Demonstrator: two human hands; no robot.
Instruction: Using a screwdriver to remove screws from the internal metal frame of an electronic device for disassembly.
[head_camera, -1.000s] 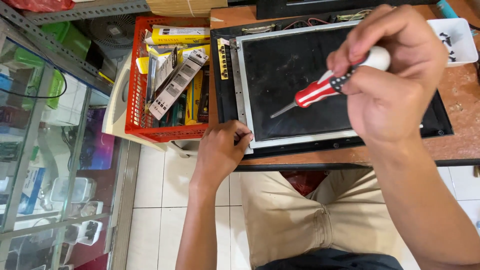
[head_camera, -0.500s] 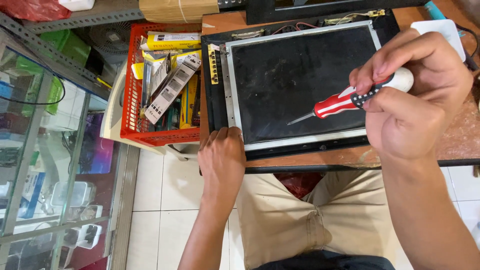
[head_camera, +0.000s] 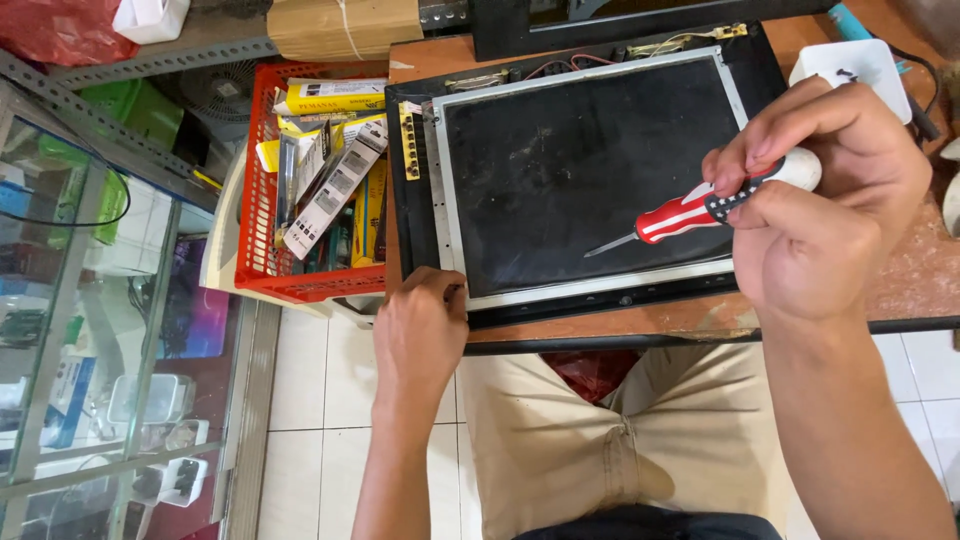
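A flat display panel (head_camera: 590, 170) with a dark screen and metal frame lies face up in a black housing on a brown table. My left hand (head_camera: 420, 335) rests with fingers curled at the panel's near left corner, touching the frame edge. My right hand (head_camera: 820, 215) hovers over the panel's right side, closed around a screwdriver (head_camera: 700, 208) with a red, black and white handle. Its metal tip points left, just above the screen's lower middle.
A red plastic basket (head_camera: 262, 250) full of boxed goods and packets stands left of the table. A small white tray (head_camera: 850, 65) sits at the table's far right. A glass display cabinet (head_camera: 90, 330) lines the left side. My knees in beige trousers (head_camera: 600, 440) are under the table edge.
The view has shifted, so the panel sits further left and lower in the picture. My right hand with the screwdriver has moved right across the panel. My left hand stays at the near left corner.
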